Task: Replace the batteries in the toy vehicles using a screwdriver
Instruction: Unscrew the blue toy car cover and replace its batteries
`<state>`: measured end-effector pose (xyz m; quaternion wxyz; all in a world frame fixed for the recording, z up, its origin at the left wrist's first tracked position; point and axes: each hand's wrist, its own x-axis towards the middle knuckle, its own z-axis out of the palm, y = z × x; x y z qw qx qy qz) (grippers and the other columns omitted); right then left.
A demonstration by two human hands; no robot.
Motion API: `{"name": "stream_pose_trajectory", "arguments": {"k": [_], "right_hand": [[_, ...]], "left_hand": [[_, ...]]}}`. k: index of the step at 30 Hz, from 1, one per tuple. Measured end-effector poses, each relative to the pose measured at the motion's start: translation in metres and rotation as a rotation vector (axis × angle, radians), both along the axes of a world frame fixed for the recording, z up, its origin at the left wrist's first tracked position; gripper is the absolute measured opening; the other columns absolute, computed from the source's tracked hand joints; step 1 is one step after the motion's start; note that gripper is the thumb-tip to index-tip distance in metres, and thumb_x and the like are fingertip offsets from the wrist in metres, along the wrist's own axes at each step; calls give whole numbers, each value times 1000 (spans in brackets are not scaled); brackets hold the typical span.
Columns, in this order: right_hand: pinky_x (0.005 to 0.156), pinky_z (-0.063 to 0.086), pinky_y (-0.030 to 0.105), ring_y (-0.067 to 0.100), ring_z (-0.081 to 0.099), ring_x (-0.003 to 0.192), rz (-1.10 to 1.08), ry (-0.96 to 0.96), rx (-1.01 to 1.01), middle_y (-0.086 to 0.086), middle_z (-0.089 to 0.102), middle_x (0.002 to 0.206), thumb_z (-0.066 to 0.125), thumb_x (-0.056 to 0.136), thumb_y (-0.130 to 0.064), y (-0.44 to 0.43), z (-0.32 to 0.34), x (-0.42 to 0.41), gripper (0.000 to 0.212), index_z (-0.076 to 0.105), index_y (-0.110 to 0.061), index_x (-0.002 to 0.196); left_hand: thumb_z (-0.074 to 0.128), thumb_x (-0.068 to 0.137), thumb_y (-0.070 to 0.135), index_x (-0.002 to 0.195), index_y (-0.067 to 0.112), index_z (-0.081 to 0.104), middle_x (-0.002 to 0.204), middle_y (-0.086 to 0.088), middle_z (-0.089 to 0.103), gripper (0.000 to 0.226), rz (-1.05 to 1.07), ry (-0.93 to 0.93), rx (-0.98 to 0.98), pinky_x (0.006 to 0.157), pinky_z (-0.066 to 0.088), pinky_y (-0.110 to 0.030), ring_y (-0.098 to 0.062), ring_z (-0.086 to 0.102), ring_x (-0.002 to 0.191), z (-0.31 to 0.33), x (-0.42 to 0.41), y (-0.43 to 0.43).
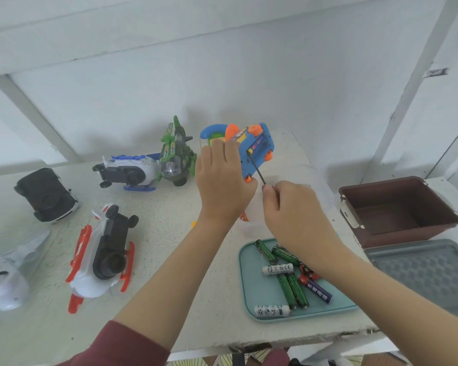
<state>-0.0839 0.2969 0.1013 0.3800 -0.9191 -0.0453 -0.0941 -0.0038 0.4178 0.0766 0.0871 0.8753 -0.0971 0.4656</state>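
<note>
My left hand (224, 180) grips a blue toy vehicle with orange wheels (257, 147), tipped up so its underside faces me above the table's far side. Its battery compartment is uncovered, with batteries showing inside. My right hand (291, 210) pinches a thin dark screwdriver (257, 170) whose tip pokes into the edge of that compartment. A teal tray (262, 294) at the front right holds several loose batteries (292, 286), green, white and dark blue.
Other toys lie on the white table: a green helicopter (176, 154), a white-and-blue craft (130, 171), a white-and-red craft (103, 254), a dark car (46, 195), a white toy (6, 273). A brown box (399, 210) and grey lid (423, 273) sit right.
</note>
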Motion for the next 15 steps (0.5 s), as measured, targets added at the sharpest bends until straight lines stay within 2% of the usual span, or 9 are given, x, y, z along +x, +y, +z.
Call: {"name": "stream_pose_trajectory", "arguments": {"k": [2, 6, 10, 15], "right_hand": [[53, 24, 31, 19, 38, 57, -13, 8, -3, 1, 39, 59, 38, 101, -25, -6, -2, -3, 40, 36, -13, 63], [47, 31, 15, 10, 32, 49, -60, 4, -4, 0, 37, 54, 41, 101, -24, -23, -7, -5, 43, 32, -16, 59], [46, 30, 17, 8, 35, 47, 0, 9, -6, -3, 38, 51, 45, 99, -27, -32, -12, -8, 43, 35, -18, 58], [47, 30, 17, 8, 33, 45, 61, -8, 3, -4, 36, 48, 47, 98, -27, -34, -11, -5, 44, 36, -16, 57]], "left_hand": [[67, 45, 16, 92, 8, 53, 83, -9, 52, 50, 6, -4, 0, 64, 32, -29, -23, 36, 73, -2, 0, -1], [68, 46, 14, 96, 12, 45, 84, -10, 52, 55, -30, -27, -17, 66, 31, -29, -21, 33, 75, -8, -3, -3], [70, 46, 13, 99, 14, 44, 87, -10, 54, 60, -95, 5, -60, 66, 36, -30, -20, 35, 78, -10, -5, 0], [71, 45, 8, 100, 7, 55, 89, -11, 57, 57, -205, 17, -87, 69, 31, -24, -19, 35, 79, -5, -8, 1]]}}
